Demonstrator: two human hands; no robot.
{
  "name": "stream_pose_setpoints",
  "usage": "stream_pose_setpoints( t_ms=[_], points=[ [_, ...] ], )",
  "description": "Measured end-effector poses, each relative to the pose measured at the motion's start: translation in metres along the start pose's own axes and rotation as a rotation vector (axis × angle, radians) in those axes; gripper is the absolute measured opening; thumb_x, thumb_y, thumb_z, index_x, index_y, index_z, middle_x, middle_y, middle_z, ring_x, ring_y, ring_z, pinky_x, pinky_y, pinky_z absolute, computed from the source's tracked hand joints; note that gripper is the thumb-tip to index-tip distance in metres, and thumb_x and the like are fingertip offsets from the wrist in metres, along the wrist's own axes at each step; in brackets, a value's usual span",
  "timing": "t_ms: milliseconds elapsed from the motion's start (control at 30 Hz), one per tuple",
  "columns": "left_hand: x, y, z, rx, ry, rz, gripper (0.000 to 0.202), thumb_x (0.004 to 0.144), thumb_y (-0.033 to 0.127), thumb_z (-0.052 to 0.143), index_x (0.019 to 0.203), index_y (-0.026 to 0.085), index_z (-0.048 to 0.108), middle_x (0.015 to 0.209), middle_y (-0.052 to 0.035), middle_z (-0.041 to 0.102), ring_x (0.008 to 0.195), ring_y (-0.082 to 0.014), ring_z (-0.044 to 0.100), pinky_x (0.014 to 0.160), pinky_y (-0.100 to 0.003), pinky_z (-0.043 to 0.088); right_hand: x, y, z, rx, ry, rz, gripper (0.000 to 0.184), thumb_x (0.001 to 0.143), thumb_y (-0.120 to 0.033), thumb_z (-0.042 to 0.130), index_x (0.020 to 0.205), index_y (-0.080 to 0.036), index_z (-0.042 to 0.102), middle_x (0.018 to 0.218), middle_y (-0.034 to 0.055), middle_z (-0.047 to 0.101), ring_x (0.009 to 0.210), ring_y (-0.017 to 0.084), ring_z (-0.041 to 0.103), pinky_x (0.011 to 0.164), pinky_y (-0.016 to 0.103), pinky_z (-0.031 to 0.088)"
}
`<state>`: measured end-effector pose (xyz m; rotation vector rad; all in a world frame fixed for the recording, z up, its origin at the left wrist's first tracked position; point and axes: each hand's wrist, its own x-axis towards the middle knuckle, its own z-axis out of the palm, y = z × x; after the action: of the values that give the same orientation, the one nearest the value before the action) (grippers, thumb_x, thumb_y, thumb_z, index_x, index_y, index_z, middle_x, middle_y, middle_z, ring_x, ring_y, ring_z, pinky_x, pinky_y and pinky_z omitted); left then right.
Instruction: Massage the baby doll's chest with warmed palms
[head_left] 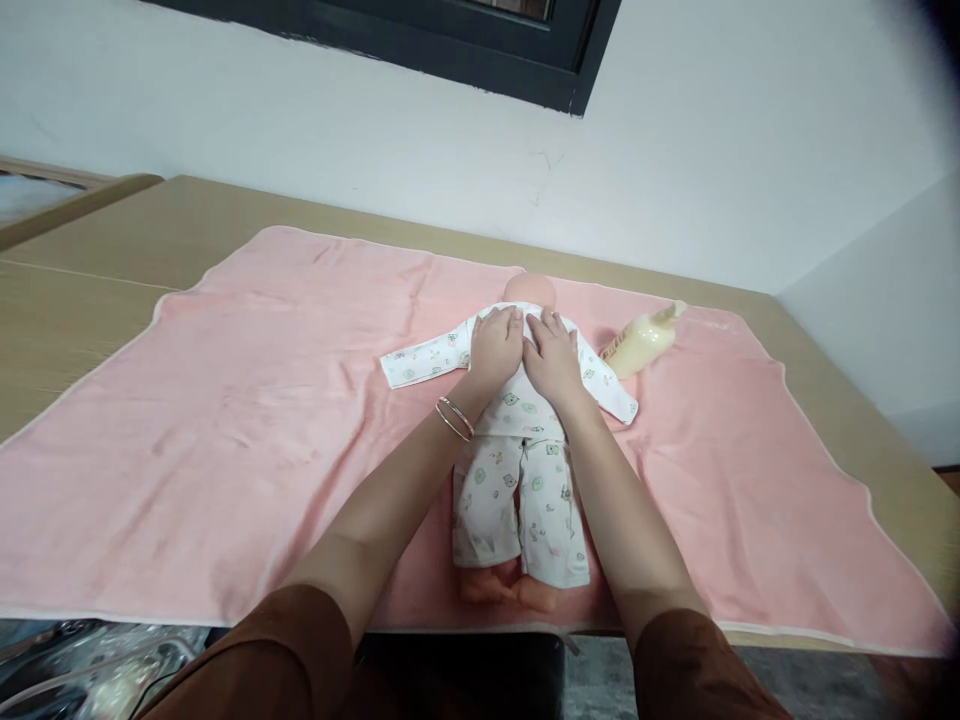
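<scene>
A baby doll (pixel 525 410) lies stretched out on a pink blanket (pixel 247 400), its head (pixel 530 290) away from me and its feet toward me. It wears a white printed top and matching trousers (pixel 487 500), with the sleeves spread to both sides. My left hand (pixel 495 345) rests flat on the left of its upper body, fingers extended. Beside it, my right hand (pixel 553 355) lies flat on the other side, thumb close to the left hand. Neither hand grips anything. The doll's face is not visible.
A glossy cream-coloured object (pixel 641 342) with a narrow pointed end lies right of the doll. The wooden table (pixel 97 240) meets a white wall (pixel 420 140) below a dark window frame (pixel 525 60). Clear plastic-wrapped items (pixel 97 670) sit below the table's near left edge.
</scene>
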<state>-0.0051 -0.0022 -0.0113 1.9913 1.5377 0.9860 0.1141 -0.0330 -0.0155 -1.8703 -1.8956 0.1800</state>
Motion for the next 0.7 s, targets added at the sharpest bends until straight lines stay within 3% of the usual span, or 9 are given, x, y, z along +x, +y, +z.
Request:
stream_pose_setpoints(
  t_ms=[100, 267, 433, 600, 700],
  points=[
    [-0.0015, 0.0018, 0.0000, 0.043, -0.011, -0.013, 0.050, 0.116, 0.030, 0.024, 0.133, 0.023, 0.070, 0.146, -0.0097, 0.073, 0.141, -0.0222, 0.061, 0.127, -0.041, 0.038, -0.0005, 0.0015, 0.0004, -0.003, 0.127, 0.022, 0.059, 0.104, -0.032, 0.042, 0.158, -0.014, 0.055, 0.180, 0.0192, 0.030, 0.169, 0.036, 0.022, 0.133, 0.065, 0.022],
    [-0.0018, 0.0030, 0.0015, 0.066, -0.009, -0.005, 0.049, 0.116, 0.028, 0.025, 0.134, 0.020, 0.070, 0.148, -0.0100, 0.072, 0.145, -0.0223, 0.058, 0.130, -0.043, 0.033, 0.0008, 0.0037, -0.0006, 0.008, 0.012, 0.012, 0.058, 0.105, -0.035, 0.040, 0.158, -0.015, 0.056, 0.172, 0.0195, 0.046, 0.162, 0.033, 0.038, 0.134, 0.065, 0.021],
    [-0.0028, 0.0049, -0.0005, 0.075, -0.013, -0.012, 0.048, 0.116, 0.028, 0.025, 0.133, 0.021, 0.070, 0.148, -0.0091, 0.072, 0.143, -0.0221, 0.060, 0.129, -0.041, 0.035, -0.0008, -0.0009, -0.0046, 0.026, 0.127, 0.022, 0.059, 0.105, -0.036, 0.042, 0.159, -0.016, 0.055, 0.177, 0.0175, 0.039, 0.164, 0.032, 0.034, 0.134, 0.060, 0.025],
    [-0.0030, 0.0055, -0.0014, 0.087, -0.021, -0.016, 0.049, 0.116, 0.027, 0.024, 0.132, 0.022, 0.070, 0.145, -0.0095, 0.073, 0.142, -0.0218, 0.060, 0.127, -0.040, 0.037, -0.0012, -0.0050, -0.0031, 0.014, -0.026, 0.015, 0.060, 0.106, -0.035, 0.039, 0.161, -0.016, 0.054, 0.174, 0.0169, 0.044, 0.164, 0.032, 0.037, 0.135, 0.061, 0.020],
    [-0.0024, 0.0044, -0.0001, 0.086, -0.013, -0.008, 0.049, 0.115, 0.028, 0.024, 0.131, 0.021, 0.071, 0.143, -0.0104, 0.074, 0.141, -0.0222, 0.061, 0.127, -0.040, 0.036, -0.0005, -0.0046, -0.0013, 0.006, -0.038, 0.015, 0.060, 0.106, -0.035, 0.040, 0.161, -0.017, 0.053, 0.175, 0.0163, 0.042, 0.165, 0.032, 0.035, 0.135, 0.062, 0.020]
  ],
)
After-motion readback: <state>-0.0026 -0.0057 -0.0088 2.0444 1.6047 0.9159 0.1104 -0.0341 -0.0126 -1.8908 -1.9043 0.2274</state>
